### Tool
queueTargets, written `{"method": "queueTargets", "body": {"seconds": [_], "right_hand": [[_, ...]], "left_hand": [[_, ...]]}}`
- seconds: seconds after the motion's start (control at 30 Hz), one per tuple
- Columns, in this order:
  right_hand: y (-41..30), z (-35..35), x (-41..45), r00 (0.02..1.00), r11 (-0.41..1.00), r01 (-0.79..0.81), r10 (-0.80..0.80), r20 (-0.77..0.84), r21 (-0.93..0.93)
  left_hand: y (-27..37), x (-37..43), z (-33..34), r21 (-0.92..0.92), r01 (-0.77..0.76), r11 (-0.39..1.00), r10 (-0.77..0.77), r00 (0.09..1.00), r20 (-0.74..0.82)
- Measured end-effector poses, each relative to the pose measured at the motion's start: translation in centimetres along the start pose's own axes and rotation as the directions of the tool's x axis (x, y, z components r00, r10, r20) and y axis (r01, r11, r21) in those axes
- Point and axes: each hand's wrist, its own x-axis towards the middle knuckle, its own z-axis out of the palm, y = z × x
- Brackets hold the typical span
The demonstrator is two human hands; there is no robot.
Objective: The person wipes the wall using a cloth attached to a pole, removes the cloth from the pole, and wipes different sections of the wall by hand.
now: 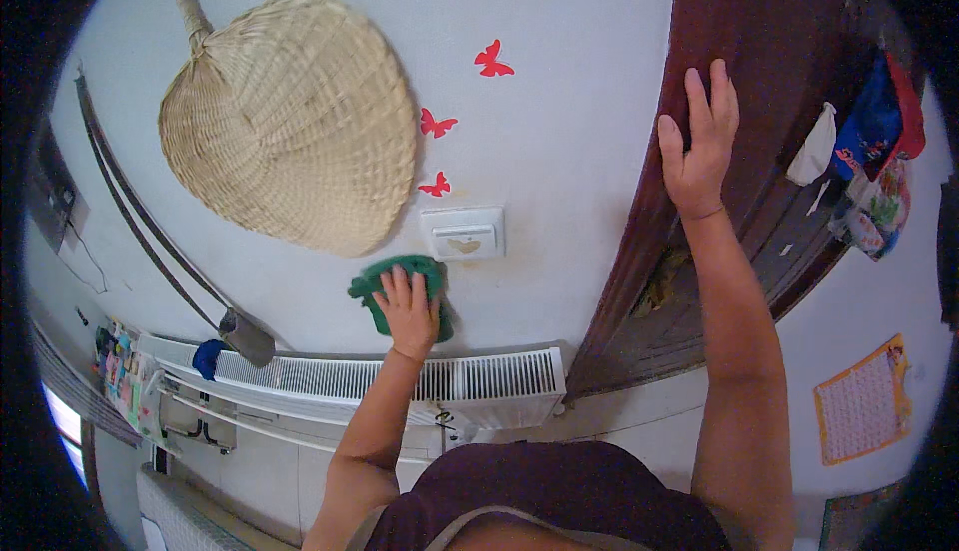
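Observation:
My left hand (408,307) presses a green cloth (374,317) flat against the white wall, fingers spread over it. Just above and to the right of the cloth is a white wall switch (464,233) with a yellowish-brown mark on its face. A woven straw hand fan (292,124) hangs on the wall above the cloth. My right hand (700,135) is raised at the dark red door frame (693,19), fingers extended and holding nothing; whether the palm touches the frame cannot be told. Red butterfly decorations (493,60) are on the wall between the fan and the frame.
Below the cloth a white radiator (509,376) runs along the wall, a dark blue item (207,359) on it. A grey pouch (247,337) hangs by a long strap at the left. Bags and a cap-like red and blue item (873,120) hang at the right, above an orange-edged sheet (861,405).

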Motion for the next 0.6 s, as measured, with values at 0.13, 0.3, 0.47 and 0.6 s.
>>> {"method": "queueTargets", "body": {"seconds": [0.13,0.3,0.47,0.6], "right_hand": [[-0.2,0.2,0.1,1.0,1.0,0.002,-0.003,0.011,0.011],[0.2,0.3,0.4,0.999,0.999,0.032,-0.032,0.001,-0.021],[0.0,0.0,1.0,0.998,0.998,0.056,-0.056,-0.019,-0.009],[-0.2,0.0,1.1,0.998,0.998,0.061,-0.062,-0.024,-0.015]], "left_hand": [[-0.4,2.8,-1.8,-0.086,0.072,0.994,-0.087,0.977,-0.193],[1.4,3.8,-5.2,-0.497,0.08,0.864,-0.199,0.962,-0.189],[3.1,4.0,-10.5,-0.888,0.348,-0.3,-0.566,0.685,0.459],[1.8,4.1,-13.1,-0.421,0.29,-0.86,-0.108,0.701,0.705]]}}
